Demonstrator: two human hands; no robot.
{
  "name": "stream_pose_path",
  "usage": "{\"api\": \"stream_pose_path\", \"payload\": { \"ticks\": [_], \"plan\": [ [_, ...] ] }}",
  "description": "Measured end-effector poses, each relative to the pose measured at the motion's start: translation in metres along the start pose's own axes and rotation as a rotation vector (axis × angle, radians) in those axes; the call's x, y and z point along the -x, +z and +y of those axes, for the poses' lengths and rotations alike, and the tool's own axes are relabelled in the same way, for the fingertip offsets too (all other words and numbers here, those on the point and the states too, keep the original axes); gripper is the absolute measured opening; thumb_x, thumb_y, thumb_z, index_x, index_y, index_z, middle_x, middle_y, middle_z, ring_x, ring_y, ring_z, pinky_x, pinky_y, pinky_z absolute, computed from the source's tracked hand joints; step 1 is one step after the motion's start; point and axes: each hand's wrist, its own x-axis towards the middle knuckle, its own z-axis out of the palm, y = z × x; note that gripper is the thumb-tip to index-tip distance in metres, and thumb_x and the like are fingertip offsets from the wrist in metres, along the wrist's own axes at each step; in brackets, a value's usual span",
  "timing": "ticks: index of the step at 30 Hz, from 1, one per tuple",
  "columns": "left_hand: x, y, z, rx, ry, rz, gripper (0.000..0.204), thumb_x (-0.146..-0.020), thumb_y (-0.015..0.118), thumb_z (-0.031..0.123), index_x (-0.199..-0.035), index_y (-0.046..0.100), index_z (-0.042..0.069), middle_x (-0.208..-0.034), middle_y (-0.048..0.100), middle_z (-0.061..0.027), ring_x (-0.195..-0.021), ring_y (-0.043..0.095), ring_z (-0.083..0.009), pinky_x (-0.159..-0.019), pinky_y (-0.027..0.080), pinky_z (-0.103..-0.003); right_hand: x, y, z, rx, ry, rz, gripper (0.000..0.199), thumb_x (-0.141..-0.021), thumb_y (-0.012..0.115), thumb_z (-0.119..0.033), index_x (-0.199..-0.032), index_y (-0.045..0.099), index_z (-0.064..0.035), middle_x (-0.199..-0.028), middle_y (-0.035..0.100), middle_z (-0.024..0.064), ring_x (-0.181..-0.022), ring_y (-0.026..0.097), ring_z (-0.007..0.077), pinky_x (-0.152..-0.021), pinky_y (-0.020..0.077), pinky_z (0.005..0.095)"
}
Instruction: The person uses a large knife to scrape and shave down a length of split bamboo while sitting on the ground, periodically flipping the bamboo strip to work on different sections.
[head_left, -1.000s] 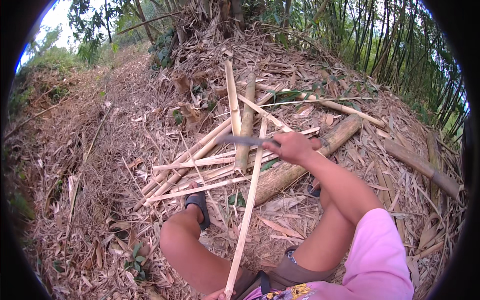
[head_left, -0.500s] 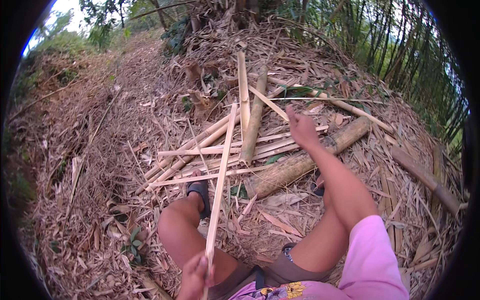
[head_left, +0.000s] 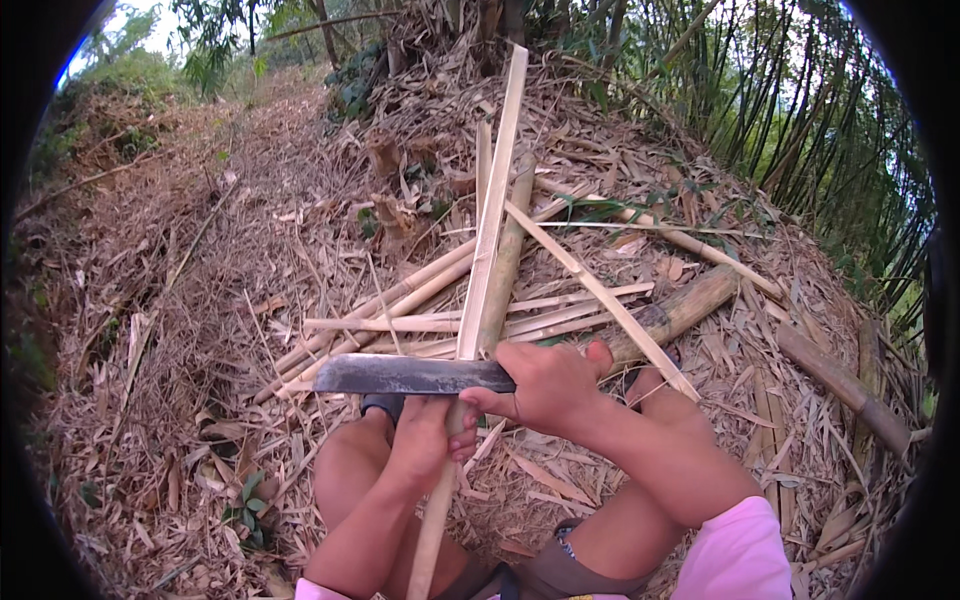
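My left hand (head_left: 425,440) grips a long split bamboo strip (head_left: 490,230) that stands almost upright in front of me, its top end reaching high in the view. My right hand (head_left: 545,385) holds the handle of a broad dark machete (head_left: 400,375). The blade lies level and points left, crossing the strip just above my left hand. Both my knees are bent below my hands.
A pile of split bamboo strips (head_left: 420,325) and a thick bamboo log (head_left: 680,310) lie on the slope behind my hands. Dry leaves and husks (head_left: 190,330) cover the ground. Standing bamboo stems (head_left: 800,110) rise at the right.
The strip has been raised from a lean to nearly upright and drawn closer. My right hand came back from the pile and now holds the machete across the strip.
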Motion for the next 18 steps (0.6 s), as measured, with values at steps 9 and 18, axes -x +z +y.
{"api": "stream_pose_path", "payload": {
  "ticks": [9,18],
  "plan": [
    [0.018,-0.010,-0.019,-0.102,-0.001,0.070,0.027,-0.106,0.041,0.034,-0.105,0.048,0.008,-0.073,0.043,-0.0008,-0.047,0.032,-0.0062,-0.041,0.028,-0.022,-0.007,0.006,0.016,0.230,-0.310,0.144,0.067,-0.077,0.060,-0.074,-0.067,0.055,-0.0084,-0.054,0.054,0.0048,-0.044,0.059,0.0222,-0.043,0.0475,0.0344],
    [0.018,-0.017,-0.010,-0.097,-0.010,0.042,0.033,-0.107,0.036,0.038,-0.108,0.049,0.008,-0.071,0.042,0.0022,-0.048,0.031,-0.0028,-0.042,0.029,-0.020,-0.018,0.004,0.050,0.397,-0.292,0.101,0.065,-0.077,0.059,-0.075,-0.067,0.053,-0.0107,-0.056,0.053,0.0036,-0.046,0.057,0.0211,-0.048,0.0447,0.0345]
  ]
}}
